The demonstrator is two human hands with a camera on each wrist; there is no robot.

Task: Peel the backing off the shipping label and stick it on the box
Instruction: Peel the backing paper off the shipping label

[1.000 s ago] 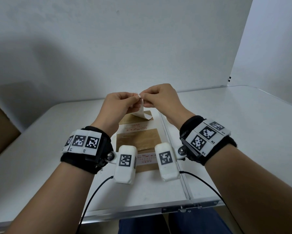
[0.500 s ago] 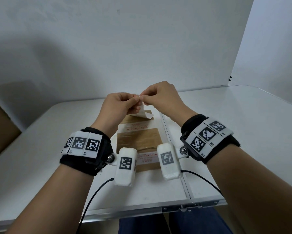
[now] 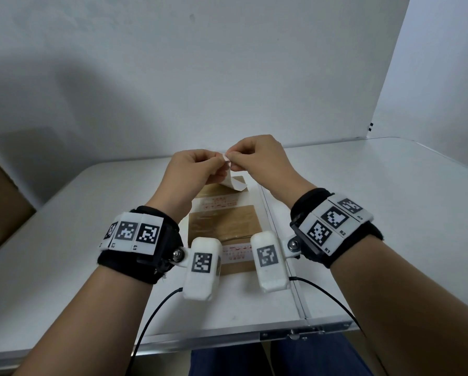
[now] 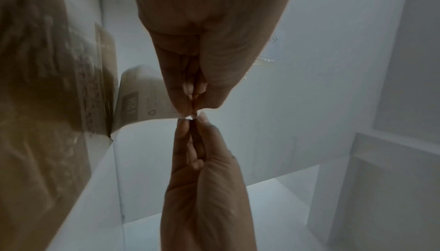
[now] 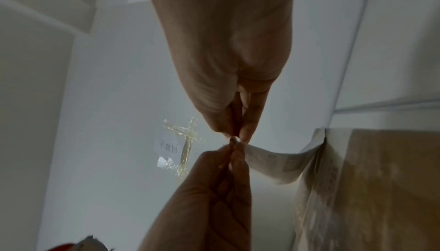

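Label [image 3: 234, 182] is held up in the air just above the far end of the box [image 3: 223, 226], top corner pinched, rest curling down toward the box. Left hand [image 3: 192, 169] and right hand [image 3: 260, 157] meet at that one corner, thumb and fingers [image 4: 183, 102] of each clamped on the paper tip. Looks like the corner-splitting step: trying to separate backing from label. No visible gap between layers yet, so I'd judge the peel barely started, if at all. Printed side shows in both wrist views; sticky side not exposed anywhere I can see.

Left to do: pull backing off fully, drop it, press label flat on the box.

Box lies flat on the desk [image 3: 363, 213], below the hands, nothing stuck on yet from this label.
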